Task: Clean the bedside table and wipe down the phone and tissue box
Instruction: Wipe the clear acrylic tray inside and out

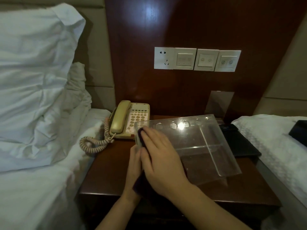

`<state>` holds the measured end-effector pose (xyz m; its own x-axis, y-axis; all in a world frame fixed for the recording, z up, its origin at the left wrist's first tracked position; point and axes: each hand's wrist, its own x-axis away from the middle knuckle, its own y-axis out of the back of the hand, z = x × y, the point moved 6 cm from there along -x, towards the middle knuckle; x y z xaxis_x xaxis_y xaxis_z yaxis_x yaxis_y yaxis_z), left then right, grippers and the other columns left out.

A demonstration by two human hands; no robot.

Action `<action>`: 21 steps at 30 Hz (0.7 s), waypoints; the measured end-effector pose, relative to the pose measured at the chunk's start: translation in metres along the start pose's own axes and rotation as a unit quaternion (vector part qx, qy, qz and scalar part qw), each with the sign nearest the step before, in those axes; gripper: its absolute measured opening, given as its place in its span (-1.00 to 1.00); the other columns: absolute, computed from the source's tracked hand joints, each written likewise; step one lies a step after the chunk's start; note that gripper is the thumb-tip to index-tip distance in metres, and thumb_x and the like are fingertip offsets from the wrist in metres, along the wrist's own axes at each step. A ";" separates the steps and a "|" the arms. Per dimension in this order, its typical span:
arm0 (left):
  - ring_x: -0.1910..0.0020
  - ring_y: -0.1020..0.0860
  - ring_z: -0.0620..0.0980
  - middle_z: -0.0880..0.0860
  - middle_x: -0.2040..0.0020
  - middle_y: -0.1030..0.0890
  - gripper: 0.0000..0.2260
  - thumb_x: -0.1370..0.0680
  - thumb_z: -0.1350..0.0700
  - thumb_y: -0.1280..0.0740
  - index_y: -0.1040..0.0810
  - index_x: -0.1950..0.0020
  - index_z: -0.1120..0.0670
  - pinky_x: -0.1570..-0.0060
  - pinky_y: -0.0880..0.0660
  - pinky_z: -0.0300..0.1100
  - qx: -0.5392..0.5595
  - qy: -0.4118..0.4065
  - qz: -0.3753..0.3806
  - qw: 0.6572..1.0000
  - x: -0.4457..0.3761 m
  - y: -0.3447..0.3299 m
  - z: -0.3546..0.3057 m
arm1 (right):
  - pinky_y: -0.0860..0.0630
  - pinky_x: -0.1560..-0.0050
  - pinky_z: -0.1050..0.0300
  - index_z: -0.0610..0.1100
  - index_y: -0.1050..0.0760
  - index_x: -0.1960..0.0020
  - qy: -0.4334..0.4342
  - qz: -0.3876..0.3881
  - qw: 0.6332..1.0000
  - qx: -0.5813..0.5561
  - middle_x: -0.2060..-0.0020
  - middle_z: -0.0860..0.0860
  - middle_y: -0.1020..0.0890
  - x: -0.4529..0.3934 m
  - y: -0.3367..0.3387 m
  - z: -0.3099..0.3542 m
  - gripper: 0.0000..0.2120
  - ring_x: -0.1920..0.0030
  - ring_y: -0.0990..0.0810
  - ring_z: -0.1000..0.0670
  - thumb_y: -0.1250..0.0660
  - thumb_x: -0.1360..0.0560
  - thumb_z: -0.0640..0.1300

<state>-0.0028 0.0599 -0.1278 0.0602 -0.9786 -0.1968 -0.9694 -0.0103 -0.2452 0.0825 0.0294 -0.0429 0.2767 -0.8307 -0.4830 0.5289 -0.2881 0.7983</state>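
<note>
The clear acrylic tray (pixel 196 143) sits just right of the frame's centre, tilted up off the dark wooden bench (pixel 108 171), its left edge raised between the two hands. It looks rigid and light, probably slick on its polished faces and liable to scratch or crack if knocked against the wood. Its thin walls and the inner divider are the safest places to grip; the flat panels would likely slide under the fingers.

The right hand (pixel 159 156) lies across the tray's left side with fingers fairly straight, pressing a dark purple cloth (pixel 141 181) against it. The cloth is soft and limp, hanging down below the palm. The left hand (pixel 134 161) is pressed to the outside of that same left wall, largely hidden behind the right one, so I cannot tell whether its fingers curl round the edge or only brace it.

The beige corded phone (pixel 129 120) rests at centre frame, behind the tray's upper left corner. It is hard plastic, with a loose handset and a springy coiled cord (pixel 93 143) that would snag easily.

Counted: one tray, one cloth, one phone, one black folder (pixel 240 143) at the right of the bench, four white wall plates (pixel 196 59) in the upper middle. No tissue box is clearly visible.
</note>
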 end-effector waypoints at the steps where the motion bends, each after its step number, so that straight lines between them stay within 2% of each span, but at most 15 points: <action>1: -0.19 -0.61 -0.12 -0.03 -0.20 -0.63 -0.73 -0.69 -0.02 -0.19 -0.49 -0.35 -0.02 -0.07 -0.53 -0.30 -0.007 0.006 0.002 1.000 0.001 -0.001 -0.003 | 0.17 -0.52 0.28 0.01 -0.17 -0.58 0.011 0.011 1.000 0.000 -0.57 0.15 -0.17 -0.001 -0.002 0.001 -0.51 -0.55 0.01 0.24 -0.01 -0.67 0.06; 3: -0.10 -0.64 -0.06 0.07 -0.14 -0.64 -0.65 -0.62 -0.10 -0.28 -0.50 -0.31 0.07 -0.01 -0.55 -0.21 0.012 0.027 -0.012 1.000 0.004 -0.001 -0.004 | 0.16 -0.48 0.32 0.04 -0.18 -0.57 0.011 0.016 1.000 0.007 -0.56 0.17 -0.18 -0.002 0.007 -0.015 -0.52 -0.53 -0.01 0.26 -0.05 -0.67 0.05; 4: 0.04 -0.67 -0.01 0.12 -0.04 -0.65 -0.63 -0.59 -0.11 -0.31 -0.50 -0.25 0.12 0.10 -0.57 -0.18 0.032 0.036 -0.013 0.999 0.005 -0.002 -0.004 | 0.09 -0.49 0.29 0.04 -0.21 -0.56 -0.003 0.002 1.000 0.016 -0.55 0.15 -0.22 -0.002 0.015 -0.031 -0.53 -0.52 -0.06 0.24 -0.08 -0.66 0.05; 6: 0.40 -0.57 0.05 0.11 0.24 -0.56 -0.64 -0.57 -0.16 -0.28 -0.43 -0.14 0.12 0.44 -0.53 -0.14 0.073 0.063 0.004 0.995 0.007 -0.006 -0.001 | -0.06 -0.52 0.17 0.02 -0.26 -0.54 -0.086 -0.042 0.995 0.036 -0.53 0.10 -0.28 -0.001 0.039 -0.081 -0.55 -0.51 -0.16 0.15 -0.11 -0.66 0.02; 8: 0.56 -0.41 0.01 0.07 0.36 -0.45 -0.66 -0.54 -0.16 -0.24 -0.38 -0.10 0.08 0.60 -0.41 -0.17 0.102 0.079 0.011 0.992 0.006 -0.008 0.002 | -0.10 -0.52 0.06 0.01 -0.26 -0.55 -0.199 -0.070 0.976 0.048 -0.53 0.05 -0.29 0.010 0.068 -0.133 -0.55 -0.52 -0.18 0.07 -0.11 -0.67 0.00; 10: 0.56 -0.37 0.02 0.08 0.36 -0.43 -0.67 -0.52 -0.15 -0.24 -0.39 -0.09 0.07 0.60 -0.39 -0.19 0.111 0.077 0.009 0.991 0.005 -0.007 0.002 | -0.14 -0.54 -0.06 -0.01 -0.26 -0.55 -0.270 -0.075 0.959 0.048 -0.54 0.01 -0.29 0.026 0.085 -0.164 -0.54 -0.53 -0.20 0.01 -0.11 -0.66 0.01; 12: 0.56 -0.36 0.02 0.08 0.35 -0.43 -0.70 -0.54 -0.21 -0.31 -0.45 -0.06 -0.01 0.60 -0.39 -0.20 0.122 0.073 0.011 0.990 0.005 -0.008 0.000 | -0.32 -0.43 -0.09 -0.02 -0.26 -0.55 -0.312 -0.073 0.947 0.019 -0.49 -0.03 -0.37 0.041 0.090 -0.171 -0.52 -0.43 -0.37 -0.04 -0.14 -0.65 0.03; 13: 0.55 -0.36 0.01 0.07 0.35 -0.43 -0.73 -0.53 -0.23 -0.34 -0.48 -0.02 -0.05 0.60 -0.38 -0.20 0.126 0.071 0.012 0.989 0.005 -0.009 0.001 | -0.44 -0.28 -0.02 -0.01 -0.25 -0.55 -0.325 -0.072 0.943 0.006 -0.42 -0.05 -0.46 0.049 0.089 -0.171 -0.51 -0.28 -0.50 -0.03 -0.16 -0.64 0.05; 15: 0.56 -0.35 0.01 0.08 0.35 -0.42 -0.76 -0.50 -0.16 -0.31 -0.47 -0.04 -0.04 0.60 -0.39 -0.20 0.128 0.075 0.012 0.989 0.003 -0.009 0.006 | -0.51 0.04 0.08 0.01 -0.23 -0.55 -0.345 -0.067 0.936 0.003 -0.25 -0.08 -0.59 0.063 0.086 -0.166 -0.47 0.04 -0.59 0.04 -0.18 -0.62 0.13; 18: 0.54 -0.42 0.02 0.09 0.34 -0.46 -0.68 -0.47 -0.08 -0.34 -0.44 -0.12 0.06 0.57 -0.43 -0.18 0.115 0.086 0.017 0.990 0.002 -0.007 0.005 | -0.57 0.07 0.02 0.03 -0.20 -0.55 -0.365 -0.061 0.929 0.010 -0.04 -0.04 -0.65 0.076 0.086 -0.167 -0.42 0.15 -0.62 0.02 -0.16 -0.60 0.21; 21: 0.32 -0.61 0.05 0.11 0.17 -0.64 -0.63 -0.42 0.02 -0.52 -0.52 -0.18 -0.01 0.40 -0.56 -0.10 0.076 0.102 0.010 0.992 0.003 -0.006 -0.001 | -0.56 0.14 0.06 -0.02 -0.26 -0.51 -0.377 -0.061 0.924 0.000 0.15 0.09 -0.58 0.085 0.084 -0.171 -0.47 0.22 -0.60 0.10 -0.16 -0.61 0.16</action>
<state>0.0028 0.0565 -0.1259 -0.0234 -0.9997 -0.0111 -0.9217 0.0259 -0.3871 0.2875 0.0160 -0.0782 -0.4227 -0.8878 -0.1822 0.5198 -0.4022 0.7537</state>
